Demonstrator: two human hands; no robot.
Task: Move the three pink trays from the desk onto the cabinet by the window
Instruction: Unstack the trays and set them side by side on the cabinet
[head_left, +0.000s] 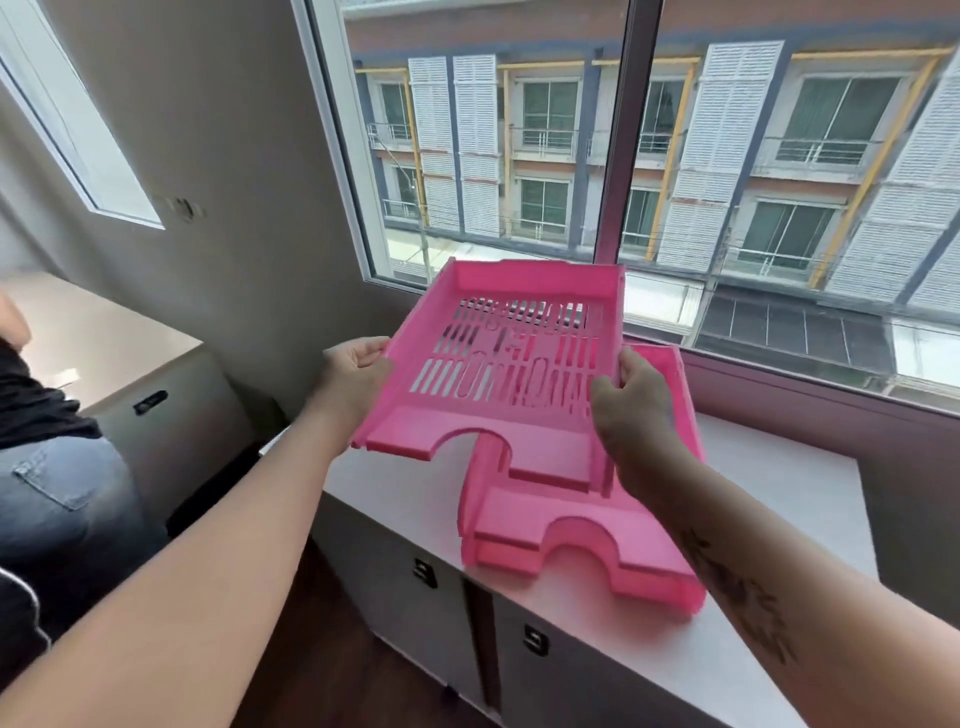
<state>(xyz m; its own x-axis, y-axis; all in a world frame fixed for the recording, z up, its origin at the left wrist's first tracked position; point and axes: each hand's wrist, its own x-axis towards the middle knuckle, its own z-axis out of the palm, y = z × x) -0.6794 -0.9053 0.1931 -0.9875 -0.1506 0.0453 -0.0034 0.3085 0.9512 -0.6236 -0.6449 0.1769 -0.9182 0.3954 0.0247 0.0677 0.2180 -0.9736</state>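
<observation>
Tray held in the air above another already lying on the cabinet.

Left hand and right hand pinch the side walls of the held tray, tilted over the lower tray; set askew, it could catch a rim and slide toward the cabinet front edge at 6 o'clock. Bare top lies at 3 o'clock; the window closes off 12.

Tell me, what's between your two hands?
The pink tray in the head view: left hand grips one side, right hand the other, above another pink tray on the cabinet.
</observation>
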